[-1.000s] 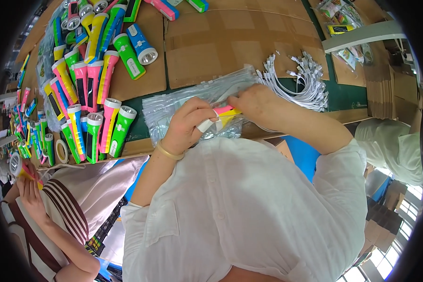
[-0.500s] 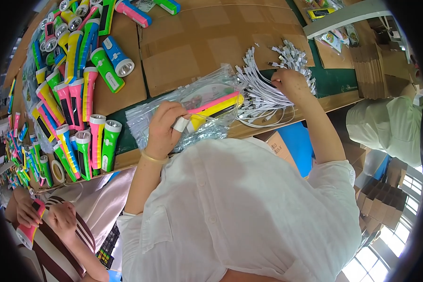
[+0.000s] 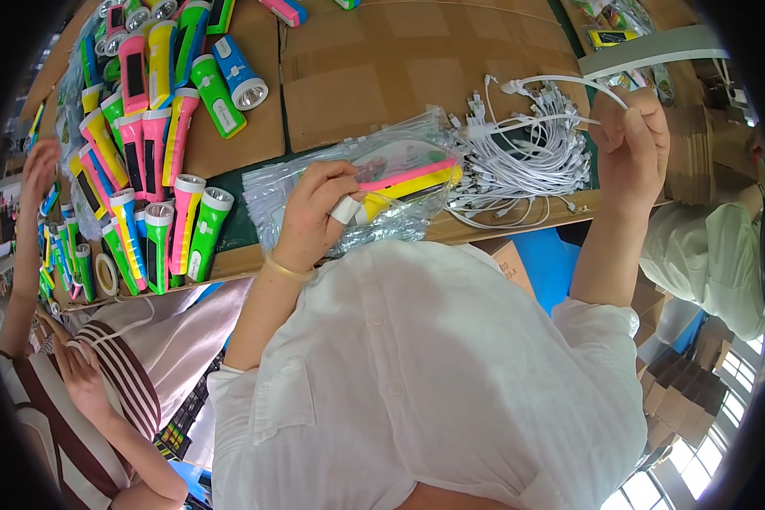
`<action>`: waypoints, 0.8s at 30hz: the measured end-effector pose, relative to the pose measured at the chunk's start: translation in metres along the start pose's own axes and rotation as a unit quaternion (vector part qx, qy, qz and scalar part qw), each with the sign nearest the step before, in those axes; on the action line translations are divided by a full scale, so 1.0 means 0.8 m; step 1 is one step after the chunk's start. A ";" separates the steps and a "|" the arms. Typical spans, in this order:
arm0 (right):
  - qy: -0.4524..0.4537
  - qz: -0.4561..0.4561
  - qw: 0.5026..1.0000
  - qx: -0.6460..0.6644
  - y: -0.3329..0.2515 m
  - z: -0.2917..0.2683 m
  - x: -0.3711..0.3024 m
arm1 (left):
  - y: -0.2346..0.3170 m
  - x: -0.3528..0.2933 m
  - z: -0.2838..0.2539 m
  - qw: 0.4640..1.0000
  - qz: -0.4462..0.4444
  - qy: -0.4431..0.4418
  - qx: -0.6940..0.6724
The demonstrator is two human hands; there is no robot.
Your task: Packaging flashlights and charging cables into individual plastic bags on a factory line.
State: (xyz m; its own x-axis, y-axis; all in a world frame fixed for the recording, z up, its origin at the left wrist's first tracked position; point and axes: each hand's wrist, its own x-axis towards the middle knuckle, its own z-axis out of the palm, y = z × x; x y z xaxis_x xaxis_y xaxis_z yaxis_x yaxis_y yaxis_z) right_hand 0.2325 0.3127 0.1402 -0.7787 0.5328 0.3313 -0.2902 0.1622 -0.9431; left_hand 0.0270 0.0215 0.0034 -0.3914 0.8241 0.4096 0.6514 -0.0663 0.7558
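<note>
On the left of the desk (image 3: 382,59) lie many bright torches (image 3: 157,183) in pink, yellow, green and blue, close side by side. Next comes the left hand (image 3: 314,217). It is closed around the white end of a pink and yellow torch (image 3: 404,183), which sits partly inside a clear plastic bag (image 3: 374,157) lying on the desk near its front edge. The torch looks like hard plastic, light and smooth, so it could slip; holding it round the thick end, as the hand does, seems the safe way. The bag looks thin, soft and crinkly, and would flop if picked up by one corner. Further right is a big heap of white cables (image 3: 527,157), touching the bag's right side. The right hand (image 3: 629,144) is lifted above the heap and pinches one white cable (image 3: 561,82) between its fingers. The cable looks light and bendy and curls in the air. It may tangle with the others, so holding it near the plug end seems best.
</note>
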 end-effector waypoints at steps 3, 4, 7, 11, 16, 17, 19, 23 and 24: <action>-0.067 0.026 0.994 0.081 0.010 0.035 0.008 | 0.003 -0.002 -0.002 1.000 -0.005 0.005 -0.004; -0.089 0.059 0.991 0.084 0.025 0.041 0.008 | 0.003 -0.003 -0.002 1.000 -0.006 0.006 -0.002; -0.125 0.153 0.980 0.004 0.068 0.051 -0.002 | 0.003 -0.004 0.000 1.000 -0.011 0.018 -0.002; -0.160 0.263 0.948 -0.076 0.102 0.040 -0.021 | 0.003 -0.009 -0.001 0.999 -0.017 0.036 -0.018; -0.270 0.258 0.913 -0.163 0.079 0.066 -0.005 | 0.020 -0.021 -0.010 0.980 -0.165 0.105 -0.031; -0.328 0.248 0.891 -0.193 0.077 0.079 0.002 | 0.021 -0.025 -0.014 0.980 -0.166 0.108 -0.030; -0.429 0.159 0.853 -0.249 0.093 0.098 0.003 | 0.024 -0.026 -0.020 0.972 -0.224 0.064 -0.018; -0.411 0.133 0.877 -0.211 0.104 0.153 0.013 | 0.032 -0.019 -0.015 0.977 -0.179 0.109 -0.029; -0.414 0.131 0.876 -0.209 0.107 0.163 0.015 | 0.032 -0.020 -0.014 0.980 -0.166 0.106 -0.030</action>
State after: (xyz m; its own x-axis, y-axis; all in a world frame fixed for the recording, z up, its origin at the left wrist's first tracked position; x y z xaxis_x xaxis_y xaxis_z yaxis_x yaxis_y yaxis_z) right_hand 0.1260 0.2247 0.0672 -0.9747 -0.1607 -0.1552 0.0536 0.5064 -0.8606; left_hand 0.0426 0.0003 0.0224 -0.7061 0.6703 0.2285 0.4281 0.1469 0.8917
